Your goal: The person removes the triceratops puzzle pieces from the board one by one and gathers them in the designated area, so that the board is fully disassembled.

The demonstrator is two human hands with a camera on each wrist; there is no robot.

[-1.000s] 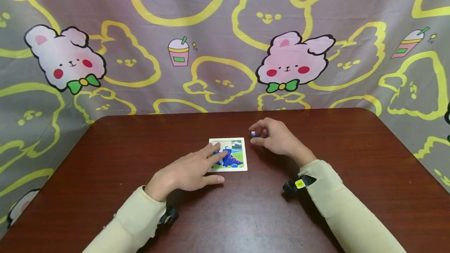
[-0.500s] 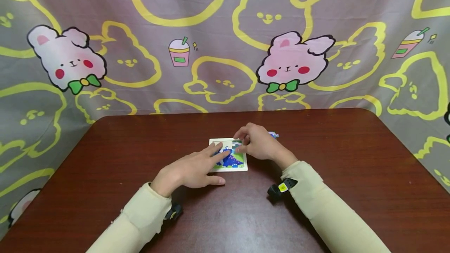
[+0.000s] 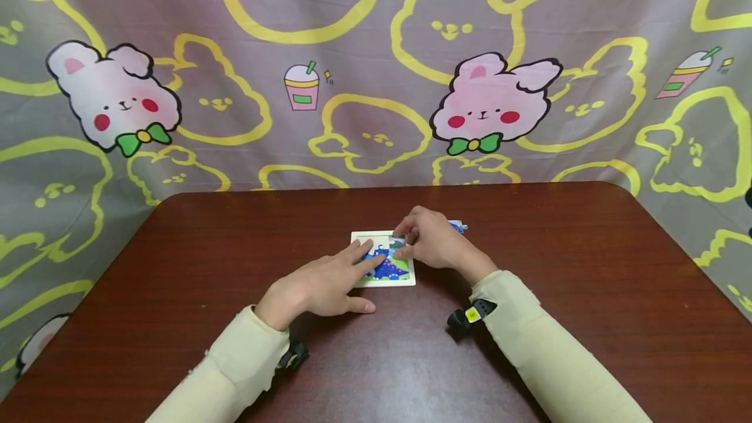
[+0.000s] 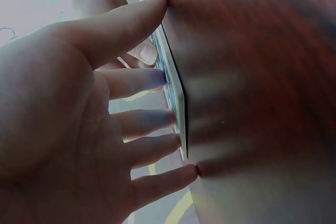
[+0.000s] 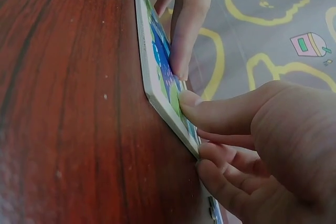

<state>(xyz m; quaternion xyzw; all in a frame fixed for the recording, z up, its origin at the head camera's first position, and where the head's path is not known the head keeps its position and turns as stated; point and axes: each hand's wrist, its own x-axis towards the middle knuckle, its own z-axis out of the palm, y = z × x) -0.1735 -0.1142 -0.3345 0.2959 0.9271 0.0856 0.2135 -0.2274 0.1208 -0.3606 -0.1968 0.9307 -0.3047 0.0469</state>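
Observation:
A small jigsaw puzzle in a white frame (image 3: 383, 283) lies flat on the table; its picture has a blue dinosaur (image 3: 392, 270). Pale backing (image 3: 382, 240) shows in the upper part. My left hand (image 3: 320, 284) lies over its left side, fingers extended, several tips on the puzzle or its rim in the left wrist view. At the upper right corner is my right hand (image 3: 435, 240): thumb (image 5: 210, 109) on the picture, the other fingers bent at the frame's edge. I cannot tell whether the right fingertips pinch a piece there.
Loose puzzle material, blue and white (image 3: 457, 226), lies just behind the right hand. The brown wooden table (image 3: 194, 273) ends at a patterned cloth backdrop (image 3: 376, 57). Both wrists carry black cameras (image 3: 470, 316) on straps.
My right hand has moved left from the loose pieces to the puzzle's upper right corner and stays there. The left hand has barely moved.

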